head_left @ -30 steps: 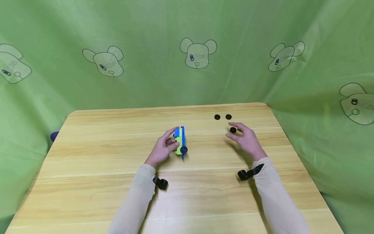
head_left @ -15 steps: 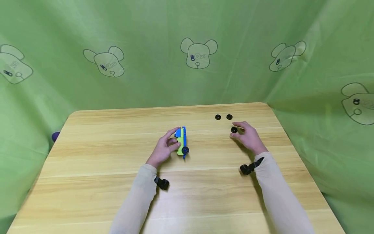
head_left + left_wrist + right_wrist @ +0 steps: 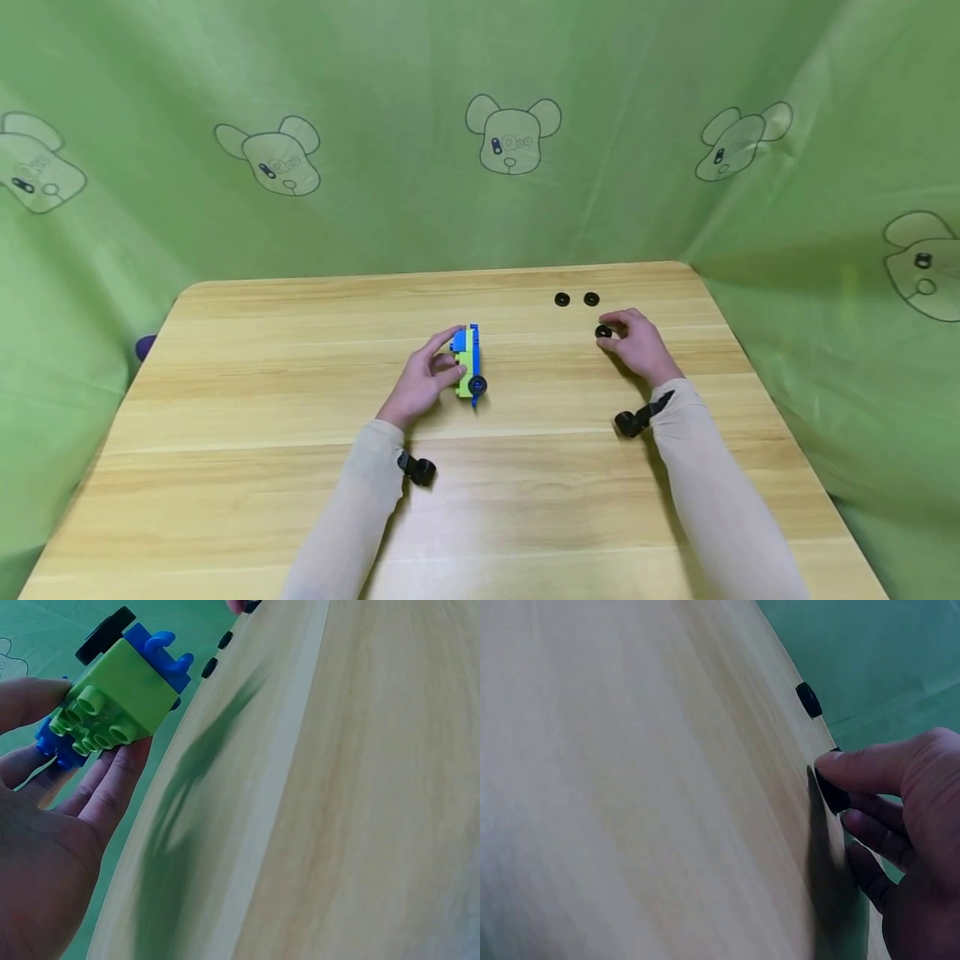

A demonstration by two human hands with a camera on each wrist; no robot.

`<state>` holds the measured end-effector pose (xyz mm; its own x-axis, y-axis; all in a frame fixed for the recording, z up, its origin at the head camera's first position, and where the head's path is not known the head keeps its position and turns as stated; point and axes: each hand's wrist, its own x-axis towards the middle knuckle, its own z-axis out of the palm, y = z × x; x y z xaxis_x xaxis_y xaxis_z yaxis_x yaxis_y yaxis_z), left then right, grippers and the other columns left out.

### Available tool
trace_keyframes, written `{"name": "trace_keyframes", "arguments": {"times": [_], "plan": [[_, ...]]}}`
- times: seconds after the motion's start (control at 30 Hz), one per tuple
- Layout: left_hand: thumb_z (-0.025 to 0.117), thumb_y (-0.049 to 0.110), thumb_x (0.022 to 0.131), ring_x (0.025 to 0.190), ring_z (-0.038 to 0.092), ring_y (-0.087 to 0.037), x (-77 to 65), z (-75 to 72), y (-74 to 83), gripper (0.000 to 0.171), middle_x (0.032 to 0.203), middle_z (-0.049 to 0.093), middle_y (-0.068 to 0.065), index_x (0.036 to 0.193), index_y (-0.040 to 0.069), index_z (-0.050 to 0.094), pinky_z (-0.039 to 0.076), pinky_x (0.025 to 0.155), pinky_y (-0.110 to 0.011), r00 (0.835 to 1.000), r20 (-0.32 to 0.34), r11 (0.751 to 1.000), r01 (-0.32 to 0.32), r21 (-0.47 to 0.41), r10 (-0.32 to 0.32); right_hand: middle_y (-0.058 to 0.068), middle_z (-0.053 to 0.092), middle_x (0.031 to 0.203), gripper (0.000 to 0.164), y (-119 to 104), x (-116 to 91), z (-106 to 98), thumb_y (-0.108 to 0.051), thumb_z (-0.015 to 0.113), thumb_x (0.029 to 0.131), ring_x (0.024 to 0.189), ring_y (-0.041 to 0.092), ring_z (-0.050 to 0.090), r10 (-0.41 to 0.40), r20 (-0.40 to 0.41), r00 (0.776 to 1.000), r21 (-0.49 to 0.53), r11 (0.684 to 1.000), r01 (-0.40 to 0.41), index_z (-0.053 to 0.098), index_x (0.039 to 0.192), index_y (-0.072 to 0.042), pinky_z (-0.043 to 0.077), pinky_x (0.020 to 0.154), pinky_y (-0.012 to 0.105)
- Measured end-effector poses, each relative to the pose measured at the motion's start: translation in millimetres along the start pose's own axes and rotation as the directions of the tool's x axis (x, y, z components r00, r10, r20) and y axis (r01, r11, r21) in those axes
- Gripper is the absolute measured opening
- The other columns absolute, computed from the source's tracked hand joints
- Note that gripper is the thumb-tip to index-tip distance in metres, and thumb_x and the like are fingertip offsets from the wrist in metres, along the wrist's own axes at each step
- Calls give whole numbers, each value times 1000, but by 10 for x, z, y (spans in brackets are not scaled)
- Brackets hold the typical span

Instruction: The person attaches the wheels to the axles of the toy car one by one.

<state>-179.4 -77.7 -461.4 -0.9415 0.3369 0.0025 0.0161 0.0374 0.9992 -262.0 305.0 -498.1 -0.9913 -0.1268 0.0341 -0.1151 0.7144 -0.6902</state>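
Observation:
My left hand (image 3: 420,385) grips a toy block car (image 3: 467,362) in lime green and blue, thumb on one side and fingers on the other. One black wheel (image 3: 477,386) is fitted at its near end. The left wrist view shows the green studs of the car (image 3: 127,686) facing the palm, a blue hook at one end and its shadow on the table. Over to the right, my right hand (image 3: 637,343) pinches a loose black toy wheel (image 3: 602,332); in the right wrist view the thumb covers part of this wheel (image 3: 832,793).
Two more black wheels, one left (image 3: 562,299) and one right (image 3: 592,298), lie flat near the back of the wooden table (image 3: 337,500). A green curtain (image 3: 390,192) with bear-head prints hangs behind the table and along its sides.
My right hand's thumb and fingers were spread around the loose wheel; they have drawn together onto it. The left hand keeps its hold on the car.

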Motion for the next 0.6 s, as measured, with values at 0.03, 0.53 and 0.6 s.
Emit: {"name": "trace_keyframes", "arguments": {"times": [0.03, 0.53, 0.6], "plan": [[61, -4, 92, 98, 59, -29, -2, 2, 3, 68, 110, 56, -29, 152, 12, 35, 54, 88, -40, 1000, 2, 1000, 0, -2, 0, 24, 51, 120, 39, 7, 3, 2, -4, 70, 89, 112, 43, 51, 1, 0, 1000, -5, 1000, -1, 59, 125, 7, 40, 99, 54], [62, -4, 92, 93, 59, -25, -1, -5, 11, 67, 108, 55, -28, 152, 12, 36, 53, 89, -46, 1000, 0, 1000, -4, 8, 4, 22, 52, 113, 33, 10, -3, -11, -4, 69, 90, 103, 37, 51, 13, 2, 1000, -27, 1000, -13, 61, 120, 6, 42, 92, 50], [62, -4, 92, 94, 59, -25, 2, -11, 17, 67, 109, 55, -28, 152, 12, 36, 53, 89, -47, 1000, -1, 1000, -3, 15, 3, 22, 52, 113, 33, -4, -15, -21, -4, 69, 90, 103, 37, 52, 17, -2, 1000, -24, 1000, -17, 61, 120, 6, 42, 90, 49]]}}
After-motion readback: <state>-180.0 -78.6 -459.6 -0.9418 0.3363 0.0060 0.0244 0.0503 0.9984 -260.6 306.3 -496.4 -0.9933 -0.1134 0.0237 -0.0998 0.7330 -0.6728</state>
